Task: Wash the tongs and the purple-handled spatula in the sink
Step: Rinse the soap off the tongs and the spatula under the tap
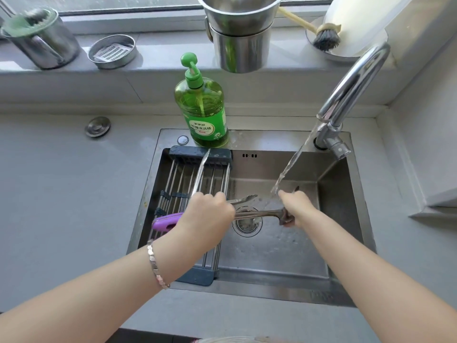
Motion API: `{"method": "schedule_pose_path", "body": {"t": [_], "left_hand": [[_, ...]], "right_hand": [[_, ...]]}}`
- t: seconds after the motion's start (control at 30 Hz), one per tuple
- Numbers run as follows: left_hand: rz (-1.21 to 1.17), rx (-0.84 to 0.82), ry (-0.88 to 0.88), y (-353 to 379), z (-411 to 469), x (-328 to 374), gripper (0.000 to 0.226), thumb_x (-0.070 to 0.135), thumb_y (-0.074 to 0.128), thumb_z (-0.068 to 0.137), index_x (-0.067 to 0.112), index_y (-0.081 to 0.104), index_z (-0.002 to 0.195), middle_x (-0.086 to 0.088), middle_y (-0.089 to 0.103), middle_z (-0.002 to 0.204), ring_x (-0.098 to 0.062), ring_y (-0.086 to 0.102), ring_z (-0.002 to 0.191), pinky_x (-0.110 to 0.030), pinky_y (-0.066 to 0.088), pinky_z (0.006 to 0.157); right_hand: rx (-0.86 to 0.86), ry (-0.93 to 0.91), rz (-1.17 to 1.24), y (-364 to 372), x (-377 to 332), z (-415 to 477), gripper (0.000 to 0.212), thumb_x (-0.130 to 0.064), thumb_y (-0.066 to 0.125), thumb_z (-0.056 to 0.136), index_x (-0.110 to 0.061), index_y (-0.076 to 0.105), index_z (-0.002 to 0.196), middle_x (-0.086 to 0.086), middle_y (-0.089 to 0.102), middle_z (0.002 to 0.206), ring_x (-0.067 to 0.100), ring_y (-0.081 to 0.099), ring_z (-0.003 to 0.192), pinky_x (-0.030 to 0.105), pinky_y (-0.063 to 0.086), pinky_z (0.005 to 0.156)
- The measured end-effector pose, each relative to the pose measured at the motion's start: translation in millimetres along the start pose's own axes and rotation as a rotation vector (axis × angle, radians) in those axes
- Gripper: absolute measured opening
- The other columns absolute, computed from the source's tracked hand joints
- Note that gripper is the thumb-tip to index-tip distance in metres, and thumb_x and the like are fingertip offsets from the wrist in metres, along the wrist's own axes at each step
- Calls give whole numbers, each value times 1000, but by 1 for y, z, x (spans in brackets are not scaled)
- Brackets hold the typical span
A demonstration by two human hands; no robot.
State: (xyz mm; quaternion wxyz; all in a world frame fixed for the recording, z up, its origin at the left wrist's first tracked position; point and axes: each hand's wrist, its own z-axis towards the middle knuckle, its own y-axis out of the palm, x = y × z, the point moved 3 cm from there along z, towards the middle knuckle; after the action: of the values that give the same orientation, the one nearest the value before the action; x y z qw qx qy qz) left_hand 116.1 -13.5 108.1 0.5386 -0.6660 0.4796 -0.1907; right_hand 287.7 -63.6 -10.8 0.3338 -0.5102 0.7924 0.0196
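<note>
The steel tongs (257, 214) lie crosswise over the sink (272, 246), held at both ends. My left hand (207, 212) grips their left end, and one scalloped tip (248, 198) sticks out free to the right. My right hand (295, 207) is curled round the other arm's end, with something dark in the same grip. Water from the faucet (351, 85) streams onto my right hand. The purple-handled spatula (164, 222) lies on the drying rack (178, 179); only its handle shows, left of my left wrist. A long steel strip (201, 172) on the rack runs up from behind my left hand.
A green dish-soap bottle (204, 105) stands on the sink's back rim. The drain (247, 225) is under the tongs. On the window ledge are steel pots (238, 33), a small steel dish (112, 52), a steel mug (42, 38) and a dish brush (326, 38). Grey counter lies on both sides.
</note>
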Motion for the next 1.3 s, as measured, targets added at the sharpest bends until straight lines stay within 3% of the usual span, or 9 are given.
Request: {"method": "schedule_pose_path", "body": {"t": [0.03, 0.17, 0.33, 0.47, 0.6, 0.8, 1.1, 1.2, 1.3], "left_hand": [[13, -1, -1, -1, 2, -1, 34, 10, 84, 25, 13, 58, 46, -3, 35, 46, -16, 42, 34, -18, 13, 47], [-40, -210, -113, 19, 11, -11, 23, 21, 58, 88, 14, 58, 110, -6, 62, 103, -26, 61, 96, -30, 34, 68], [-298, -421, -214, 37, 8, -23, 31, 36, 52, 88, 18, 60, 112, 1, 56, 81, -19, 55, 73, -29, 45, 67], [-189, -306, -188, 35, 2, -23, 29, 32, 47, 93, 17, 59, 115, -2, 58, 90, -20, 55, 77, -29, 44, 68], [-172, -287, -184, 25, -1, -20, 24, 25, 50, 90, 17, 61, 110, 0, 54, 84, -21, 50, 71, -27, 41, 64], [-211, -253, -189, 16, 1, -25, 22, 23, 52, 87, 19, 61, 107, 2, 52, 78, -21, 51, 68, -28, 39, 62], [-254, -241, -222, 18, 3, -20, 21, 21, 51, 87, 18, 62, 104, 2, 51, 75, -21, 53, 68, -28, 41, 62], [-275, -218, -241, 20, 7, -17, 19, 20, 51, 86, 18, 62, 101, 1, 53, 79, -22, 52, 69, -27, 39, 63], [-332, -181, -259, 25, 14, -8, 17, 22, 51, 86, 19, 63, 98, -2, 61, 90, -26, 60, 80, -28, 39, 66]], "right_hand": [[-9, 53, 159, 0, 6, 1, 19, -6, 39, 95, 5, 43, 110, 18, 53, 73, 27, 54, 54, 37, 50, 52], [-69, 178, 703, 11, 29, 3, 10, 10, 37, 93, 3, 43, 95, 26, 47, 124, 44, 56, 103, 46, 52, 69], [-100, 66, 933, 10, 36, -8, 18, 2, 46, 94, 5, 49, 111, 18, 60, 94, 26, 63, 67, 39, 55, 71], [279, -283, 145, -16, 36, -8, 55, -5, 61, 87, -4, 37, 136, 15, 50, 131, 28, 54, 110, 32, 42, 93], [278, -712, -817, -6, 18, -11, 53, -29, 30, 99, -11, 19, 148, 9, 7, 158, 21, 2, 146, 38, 0, 117], [9, -1105, -1273, -1, 22, -5, 92, -74, -13, 78, -10, -3, 144, 3, -7, 152, 19, -1, 144, 23, -18, 111], [65, -1018, -1320, -16, 20, -1, 113, -82, -23, 61, -9, -10, 147, 7, -17, 153, 16, -23, 137, 27, -18, 111], [264, -829, -1094, -38, 19, 6, 104, -78, 21, 79, -6, -9, 147, 11, -15, 156, 20, -19, 142, 32, -12, 114], [166, -604, -364, -42, 20, -6, 105, -48, 64, 79, -6, -2, 149, 8, -2, 157, 22, 1, 145, 35, 6, 118]]}}
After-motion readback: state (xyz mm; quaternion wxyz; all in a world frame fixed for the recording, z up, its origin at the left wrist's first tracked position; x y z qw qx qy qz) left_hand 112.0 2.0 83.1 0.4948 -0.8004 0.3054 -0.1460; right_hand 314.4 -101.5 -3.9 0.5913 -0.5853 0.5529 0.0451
